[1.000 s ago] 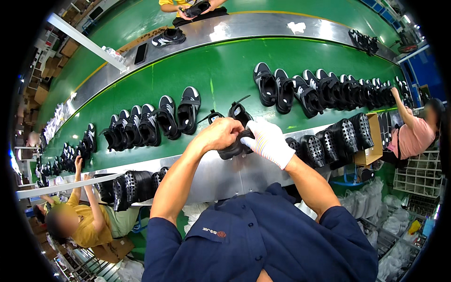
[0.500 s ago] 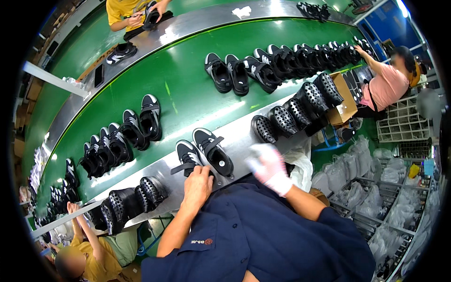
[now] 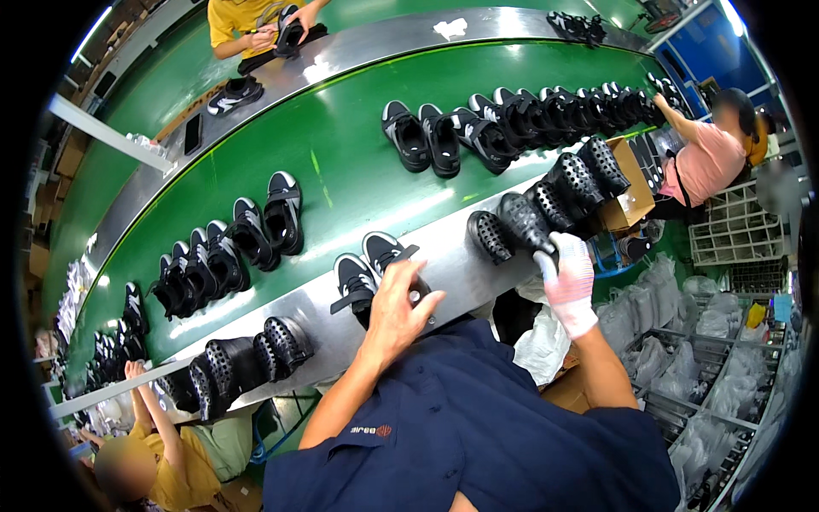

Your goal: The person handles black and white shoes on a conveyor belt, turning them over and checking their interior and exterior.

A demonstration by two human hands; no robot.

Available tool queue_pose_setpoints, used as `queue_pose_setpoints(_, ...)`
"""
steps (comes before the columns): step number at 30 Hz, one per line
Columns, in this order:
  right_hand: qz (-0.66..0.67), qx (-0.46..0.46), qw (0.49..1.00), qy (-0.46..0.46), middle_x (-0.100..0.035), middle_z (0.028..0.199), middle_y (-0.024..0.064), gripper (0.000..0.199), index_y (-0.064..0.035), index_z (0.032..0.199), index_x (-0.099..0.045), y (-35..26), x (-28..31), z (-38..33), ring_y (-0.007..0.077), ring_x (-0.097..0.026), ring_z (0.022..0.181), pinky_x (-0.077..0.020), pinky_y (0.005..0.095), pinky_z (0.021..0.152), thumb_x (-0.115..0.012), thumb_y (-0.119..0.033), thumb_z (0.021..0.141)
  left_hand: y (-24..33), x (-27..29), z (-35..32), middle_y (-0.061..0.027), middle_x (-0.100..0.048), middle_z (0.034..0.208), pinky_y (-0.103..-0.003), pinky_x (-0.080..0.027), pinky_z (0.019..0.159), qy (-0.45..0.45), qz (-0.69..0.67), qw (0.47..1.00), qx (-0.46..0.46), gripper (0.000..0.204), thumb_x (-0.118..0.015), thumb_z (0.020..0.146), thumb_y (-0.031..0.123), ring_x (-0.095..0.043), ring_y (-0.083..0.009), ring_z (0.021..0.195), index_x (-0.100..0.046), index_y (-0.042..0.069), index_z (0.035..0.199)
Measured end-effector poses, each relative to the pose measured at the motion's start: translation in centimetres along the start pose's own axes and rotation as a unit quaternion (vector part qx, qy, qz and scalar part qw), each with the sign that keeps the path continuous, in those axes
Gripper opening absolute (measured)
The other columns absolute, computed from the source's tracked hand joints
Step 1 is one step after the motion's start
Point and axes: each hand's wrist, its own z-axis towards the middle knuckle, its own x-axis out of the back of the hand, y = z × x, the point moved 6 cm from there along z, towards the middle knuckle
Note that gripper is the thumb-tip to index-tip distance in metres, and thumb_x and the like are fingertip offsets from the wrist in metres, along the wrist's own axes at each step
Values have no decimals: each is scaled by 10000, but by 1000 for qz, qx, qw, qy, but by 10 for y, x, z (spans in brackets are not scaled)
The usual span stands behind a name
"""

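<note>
My bare left hand (image 3: 399,314) is over the right one of two black-and-grey sneakers on the metal ledge in front of me, its thumb spread from the fingers. It covers much of that sneaker (image 3: 381,248). The other sneaker (image 3: 352,277) stands just to its left, its strap sticking out sideways. My right hand (image 3: 569,282), in a white glove, grips the narrow end of a black perforated shoe form (image 3: 522,218). This form is in a row with several others, such as the shoe form (image 3: 489,237) to its left.
More forms (image 3: 230,367) stand on the ledge at left. Sneakers line the green conveyor (image 3: 341,188) beyond. A cardboard box (image 3: 630,183) is at right, above racks of plastic-bagged items (image 3: 674,375). Co-workers are at far left (image 3: 162,465), across the line (image 3: 247,34) and at right (image 3: 712,158).
My right hand has moved right and away from me, onto a shoe form. My left hand has shifted right, from the left sneaker to the right one, and its fingers have spread.
</note>
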Motion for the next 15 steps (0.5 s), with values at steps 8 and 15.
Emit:
queue_pose_setpoints(8,180,-48,934,-306,-724,883,236,433,6,1074,-666,-114,-24,-28,424,-718,816,-548,467,737,-791,-371,902,-25,-22,12,-47,-707,1026,-289,-541,871,-111,-250,952,141,314,-808,919,224,-667,-119,916,-632,42,1104)
queue_pose_setpoints(15,228,-110,885,-390,-694,792,259,404,14,924,-671,-102,-88,-48,449,-704,796,-542,482,710,-758,-380,918,-56,17,-1,-176,-675,1107,-431,-546,880,49,106,991,59,484,-807,887,248,-669,-317,961,-637,-9,1260)
